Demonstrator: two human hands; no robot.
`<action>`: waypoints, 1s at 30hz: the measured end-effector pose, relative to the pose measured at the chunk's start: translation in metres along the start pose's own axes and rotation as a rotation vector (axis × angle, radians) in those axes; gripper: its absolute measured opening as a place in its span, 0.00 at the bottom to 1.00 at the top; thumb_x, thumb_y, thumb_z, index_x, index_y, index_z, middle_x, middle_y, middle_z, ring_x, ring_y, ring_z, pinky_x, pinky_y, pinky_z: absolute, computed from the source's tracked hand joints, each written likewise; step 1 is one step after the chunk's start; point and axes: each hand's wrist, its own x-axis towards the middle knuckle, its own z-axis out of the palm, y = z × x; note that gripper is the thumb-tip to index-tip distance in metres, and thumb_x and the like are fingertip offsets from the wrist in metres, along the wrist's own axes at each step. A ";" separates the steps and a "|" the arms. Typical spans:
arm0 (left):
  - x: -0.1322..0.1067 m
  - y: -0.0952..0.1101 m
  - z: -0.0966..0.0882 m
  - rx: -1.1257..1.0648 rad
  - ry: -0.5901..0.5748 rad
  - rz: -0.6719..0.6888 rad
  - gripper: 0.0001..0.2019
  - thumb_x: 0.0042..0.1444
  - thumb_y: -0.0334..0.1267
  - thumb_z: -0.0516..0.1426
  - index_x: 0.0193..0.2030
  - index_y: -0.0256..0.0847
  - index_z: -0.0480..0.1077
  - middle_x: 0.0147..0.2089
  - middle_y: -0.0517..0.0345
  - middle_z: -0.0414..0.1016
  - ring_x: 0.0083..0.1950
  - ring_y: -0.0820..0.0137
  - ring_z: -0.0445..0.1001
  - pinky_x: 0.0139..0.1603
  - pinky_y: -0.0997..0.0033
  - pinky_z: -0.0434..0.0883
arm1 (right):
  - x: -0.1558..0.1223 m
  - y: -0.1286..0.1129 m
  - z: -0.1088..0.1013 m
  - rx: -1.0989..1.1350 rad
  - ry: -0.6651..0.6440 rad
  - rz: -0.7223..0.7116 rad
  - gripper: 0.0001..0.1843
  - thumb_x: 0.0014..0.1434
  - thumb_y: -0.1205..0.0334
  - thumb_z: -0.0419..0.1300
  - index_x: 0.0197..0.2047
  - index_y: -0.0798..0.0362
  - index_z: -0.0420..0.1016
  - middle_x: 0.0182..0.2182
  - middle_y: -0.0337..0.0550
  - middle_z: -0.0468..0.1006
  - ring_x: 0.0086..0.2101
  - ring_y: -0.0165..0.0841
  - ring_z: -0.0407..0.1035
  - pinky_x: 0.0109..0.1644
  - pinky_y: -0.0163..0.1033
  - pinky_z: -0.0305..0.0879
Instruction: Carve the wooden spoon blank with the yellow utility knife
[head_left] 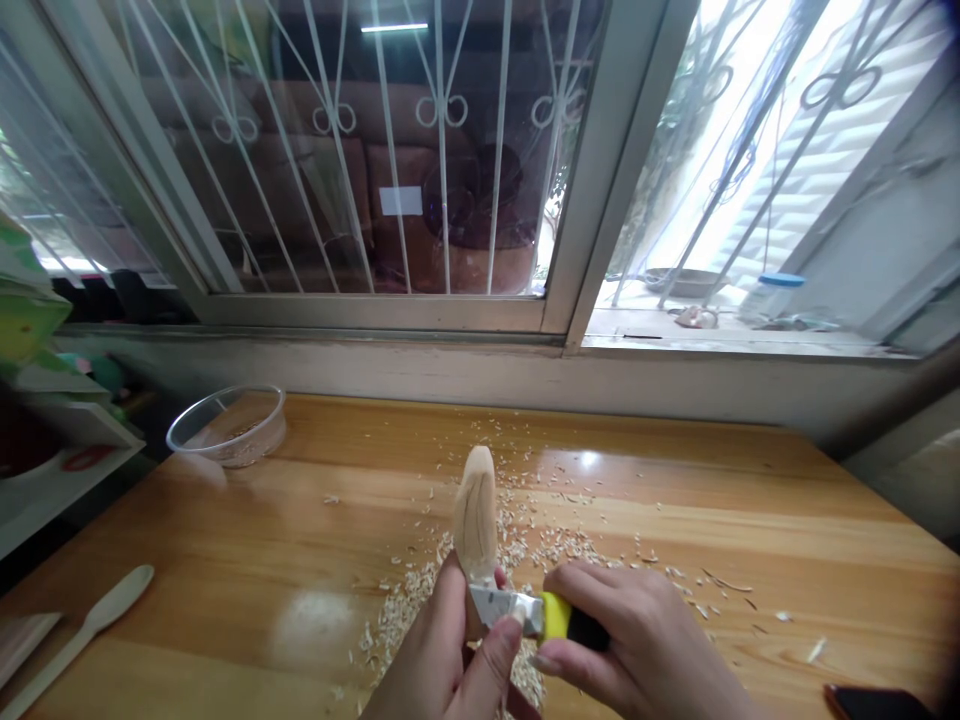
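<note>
My left hand [457,650] is closed around the lower part of a pale wooden spoon blank [476,510], whose rounded end points away from me and carries dark curved lines. My right hand [626,630] grips a utility knife [556,615] with a yellow and black handle. The knife's short metal blade lies across the wood just below its wide part. My left thumb presses against the metal near the handle. The lower end of the wood is hidden by my left hand.
Wood shavings [409,605] are scattered over the wooden table [247,570]. A finished-looking wooden spoon [112,605] lies at the left, and a clear plastic bowl [259,440] stands at the back left. A dark phone-like object [874,703] sits at the lower right. Behind is a barred window.
</note>
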 end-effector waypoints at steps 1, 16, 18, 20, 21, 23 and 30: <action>0.000 0.000 0.000 0.010 -0.006 0.001 0.31 0.51 0.65 0.49 0.48 0.38 0.57 0.43 0.49 0.69 0.27 0.71 0.76 0.28 0.71 0.71 | 0.001 0.000 0.000 0.008 -0.012 0.003 0.30 0.60 0.34 0.42 0.24 0.51 0.63 0.17 0.35 0.67 0.18 0.26 0.61 0.21 0.32 0.51; 0.000 -0.001 0.000 -0.002 0.016 -0.007 0.31 0.52 0.63 0.49 0.51 0.40 0.55 0.41 0.52 0.68 0.26 0.72 0.76 0.27 0.71 0.73 | 0.002 -0.002 0.000 0.010 0.023 0.009 0.31 0.60 0.33 0.42 0.24 0.51 0.63 0.17 0.35 0.67 0.17 0.26 0.61 0.20 0.31 0.51; 0.000 -0.001 0.000 0.010 0.009 0.000 0.31 0.52 0.63 0.49 0.51 0.39 0.55 0.42 0.50 0.68 0.27 0.71 0.76 0.28 0.70 0.73 | 0.002 -0.001 -0.001 0.038 -0.009 0.010 0.31 0.60 0.34 0.42 0.23 0.51 0.63 0.17 0.35 0.67 0.17 0.25 0.61 0.20 0.31 0.51; 0.000 -0.002 -0.001 0.030 0.001 0.017 0.30 0.53 0.63 0.49 0.51 0.38 0.56 0.43 0.49 0.68 0.28 0.70 0.76 0.30 0.68 0.73 | 0.002 0.000 -0.001 0.041 -0.026 0.014 0.30 0.60 0.34 0.43 0.23 0.51 0.63 0.17 0.35 0.67 0.17 0.25 0.61 0.21 0.31 0.51; 0.000 -0.001 -0.001 0.039 0.000 0.028 0.30 0.53 0.63 0.49 0.50 0.38 0.56 0.43 0.48 0.68 0.28 0.70 0.76 0.30 0.68 0.73 | 0.002 0.000 -0.001 0.037 -0.026 0.016 0.30 0.60 0.34 0.43 0.23 0.51 0.63 0.17 0.35 0.67 0.17 0.25 0.61 0.20 0.31 0.51; 0.001 -0.001 -0.003 0.054 0.002 0.042 0.28 0.54 0.62 0.48 0.48 0.38 0.57 0.43 0.49 0.68 0.28 0.70 0.76 0.30 0.69 0.72 | 0.001 0.000 0.000 0.011 -0.011 0.019 0.30 0.61 0.35 0.43 0.23 0.51 0.64 0.17 0.35 0.67 0.17 0.25 0.60 0.20 0.31 0.51; 0.003 -0.004 -0.005 0.118 0.041 0.026 0.25 0.56 0.61 0.46 0.45 0.39 0.57 0.45 0.49 0.68 0.25 0.73 0.76 0.25 0.75 0.69 | 0.000 -0.002 0.004 -0.129 0.028 0.045 0.30 0.60 0.34 0.44 0.25 0.51 0.65 0.18 0.37 0.69 0.18 0.27 0.63 0.21 0.32 0.53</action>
